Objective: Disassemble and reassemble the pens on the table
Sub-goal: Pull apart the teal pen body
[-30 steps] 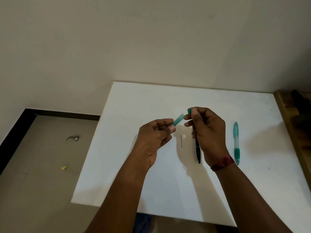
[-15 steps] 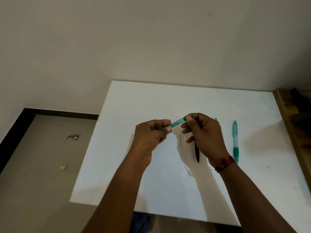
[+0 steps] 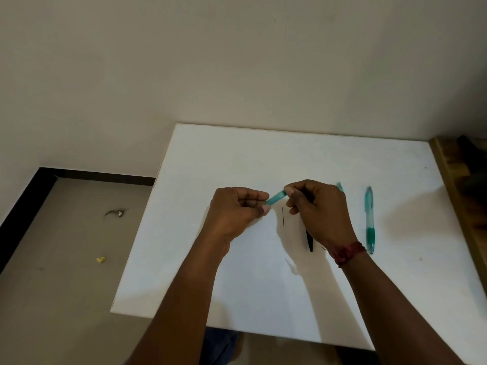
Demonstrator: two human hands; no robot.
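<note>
Dim, even light; arms cast soft shadows on the white worktop [image 3: 237, 159]; slight blur; wide-angle bending at the edges.

Teal pen barrel [image 3: 276, 199] aloft above table, intact teal pen [image 3: 369, 219] lying flat at right.

We see white rectangular table [image 3: 237, 159], far edge against wall, left edge over floor. On it, near right edge: complete translucent teal click pen with darker teal grip [image 3: 369, 219], lying roughly parallel to that edge. Left of it, teal pen piece [image 3: 339, 186], only tip showing past hand. Toward table centre: black tapered pen part [image 3: 310, 241], partly hidden, and thin dark refill [image 3: 283, 217], just beside each other, not touching. We cannot tell more.
</note>
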